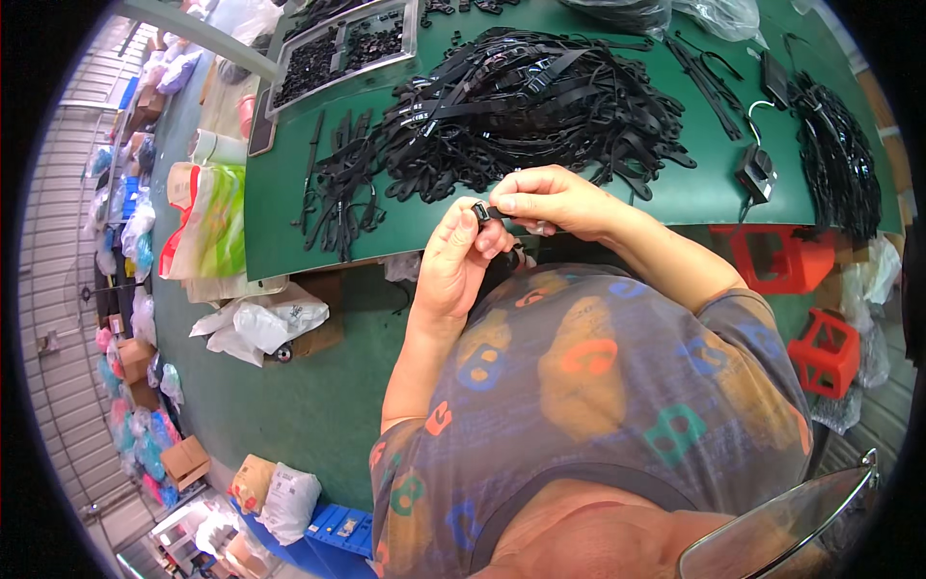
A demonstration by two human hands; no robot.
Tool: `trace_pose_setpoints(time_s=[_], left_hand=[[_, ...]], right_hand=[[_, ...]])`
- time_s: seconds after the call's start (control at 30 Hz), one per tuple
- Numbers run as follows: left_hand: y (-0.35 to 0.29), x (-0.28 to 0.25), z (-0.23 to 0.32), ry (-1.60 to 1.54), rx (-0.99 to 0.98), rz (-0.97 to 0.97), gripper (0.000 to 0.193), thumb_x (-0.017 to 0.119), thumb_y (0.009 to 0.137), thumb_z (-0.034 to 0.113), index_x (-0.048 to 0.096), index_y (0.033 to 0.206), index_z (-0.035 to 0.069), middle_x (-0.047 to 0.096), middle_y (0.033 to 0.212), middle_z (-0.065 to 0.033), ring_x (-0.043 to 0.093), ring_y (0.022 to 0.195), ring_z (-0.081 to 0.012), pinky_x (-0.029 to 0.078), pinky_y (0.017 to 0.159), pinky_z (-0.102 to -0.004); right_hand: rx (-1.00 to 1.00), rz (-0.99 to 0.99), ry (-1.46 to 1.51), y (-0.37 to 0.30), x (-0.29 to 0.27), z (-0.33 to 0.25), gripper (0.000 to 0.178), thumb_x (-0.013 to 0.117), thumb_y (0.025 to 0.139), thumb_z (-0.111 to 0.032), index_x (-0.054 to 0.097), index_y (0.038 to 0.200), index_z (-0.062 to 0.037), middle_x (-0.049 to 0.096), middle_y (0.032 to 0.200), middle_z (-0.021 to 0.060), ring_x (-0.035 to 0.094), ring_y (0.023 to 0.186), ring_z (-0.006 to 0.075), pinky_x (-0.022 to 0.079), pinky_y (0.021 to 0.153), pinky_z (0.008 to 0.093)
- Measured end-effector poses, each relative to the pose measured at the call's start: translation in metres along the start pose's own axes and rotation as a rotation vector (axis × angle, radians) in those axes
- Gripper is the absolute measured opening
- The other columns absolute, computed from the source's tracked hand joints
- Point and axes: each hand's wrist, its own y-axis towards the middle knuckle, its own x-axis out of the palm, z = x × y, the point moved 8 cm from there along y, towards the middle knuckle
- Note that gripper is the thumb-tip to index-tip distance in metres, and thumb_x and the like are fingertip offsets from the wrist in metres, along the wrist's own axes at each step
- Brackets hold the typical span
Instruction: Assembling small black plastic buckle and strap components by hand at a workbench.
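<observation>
Just glossy black plastic clip (479, 210), pinched.

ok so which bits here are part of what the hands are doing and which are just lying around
In use: small black clip held by left hand and right hand; black strap pile; parts tray.

Lying about: red stools, plastic bags, cardboard boxes.
</observation>
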Motion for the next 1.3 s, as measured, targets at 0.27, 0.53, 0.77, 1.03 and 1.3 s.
trace_pose_setpoints(time_s=[0.27, 0.53, 0.77, 1.03, 1.3], left_hand=[[0.000, 0.001, -0.001, -0.028, -0.002, -0.035, 0.025, 0.048, 0.108, 0.030, 0.056, 0.105, 0.006, 0.046, 0.080, 0.0016, 0.043, 0.076, -0.0106, 0.040, 0.076, -0.0282], [-0.001, -0.015, -0.001, 0.189, 0.033, 0.113, 0.021, 0.056, 0.106, 0.025, 0.061, 0.114, 0.005, 0.051, 0.082, 0.0026, 0.043, 0.074, -0.0080, 0.038, 0.072, -0.0250], [-0.005, -0.026, -0.010, 0.167, -0.009, 0.263, 0.019, 0.057, 0.105, 0.020, 0.062, 0.116, 0.005, 0.065, 0.093, -0.0024, 0.059, 0.085, -0.0120, 0.049, 0.081, -0.0280], [-0.006, -0.014, -0.009, -0.022, -0.064, 0.120, 0.017, 0.054, 0.105, 0.019, 0.060, 0.107, 0.003, 0.070, 0.111, -0.0143, 0.069, 0.103, -0.0233, 0.056, 0.092, -0.0429], [-0.009, -0.006, -0.010, -0.182, -0.068, 0.108, 0.016, 0.050, 0.106, 0.019, 0.059, 0.112, 0.006, 0.061, 0.091, -0.0051, 0.061, 0.088, -0.0180, 0.053, 0.088, -0.0407]], right_hand=[[-0.020, -0.014, -0.010, 0.000, -0.001, -0.003, 0.023, 0.064, 0.101, -0.031, 0.072, 0.105, -0.0103, 0.055, 0.073, -0.0092, 0.044, 0.064, 0.0008, 0.033, 0.052, 0.0187], [-0.317, 0.093, -0.346, -0.002, -0.003, -0.024, 0.017, 0.067, 0.098, -0.025, 0.072, 0.103, -0.0090, 0.059, 0.076, -0.0032, 0.053, 0.068, 0.0072, 0.039, 0.058, 0.0250], [-0.741, 0.249, -1.284, -0.030, 0.036, -0.073, 0.012, 0.071, 0.089, -0.016, 0.066, 0.084, -0.0061, 0.060, 0.075, 0.0033, 0.061, 0.071, 0.0243, 0.047, 0.066, 0.0383], [-0.329, 0.176, -0.065, -0.011, 0.003, -0.030, 0.021, 0.062, 0.102, -0.018, 0.066, 0.087, -0.0025, 0.062, 0.081, -0.0030, 0.055, 0.073, 0.0042, 0.046, 0.061, 0.0237], [-0.454, 0.165, -0.437, -0.011, 0.008, -0.051, 0.018, 0.066, 0.095, -0.017, 0.065, 0.101, -0.0009, 0.060, 0.095, 0.0053, 0.057, 0.089, 0.0136, 0.048, 0.078, 0.0304]])
